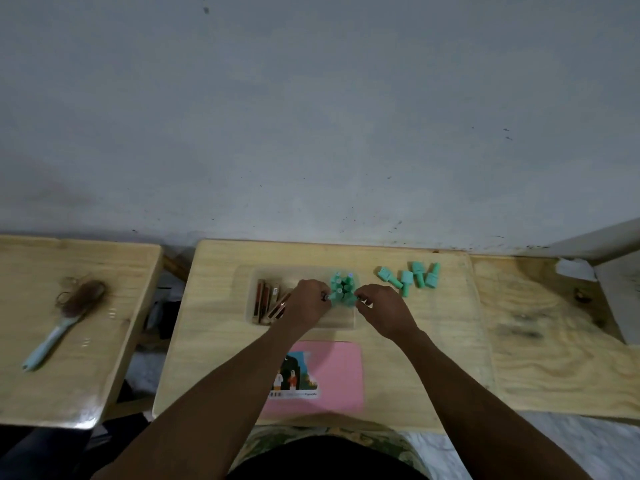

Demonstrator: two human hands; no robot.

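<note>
Both hands pinch one green bottle (343, 298) over the clear tray (346, 325), left hand (308, 303) and right hand (382, 308) at opposite ends. Its long axis runs left-right between them. Four loose bottles (410, 278) lie nearer the right hand.

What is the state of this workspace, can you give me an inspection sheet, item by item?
Surface: pale wooden table, with a left table and a right board beside it.
Job's things: clear tray holds upright green bottles on its right and brown tubes on its left; four loose bottles lie on the table right of the tray.
Clutter: pink card with a picture at the near edge; hairbrush full of hair on the left table.
Fingers: left hand and right hand both curl and pinch at the green bottles.
Cables: nothing seen.
Surroundings: scuffed grey wall behind the tables.
</note>
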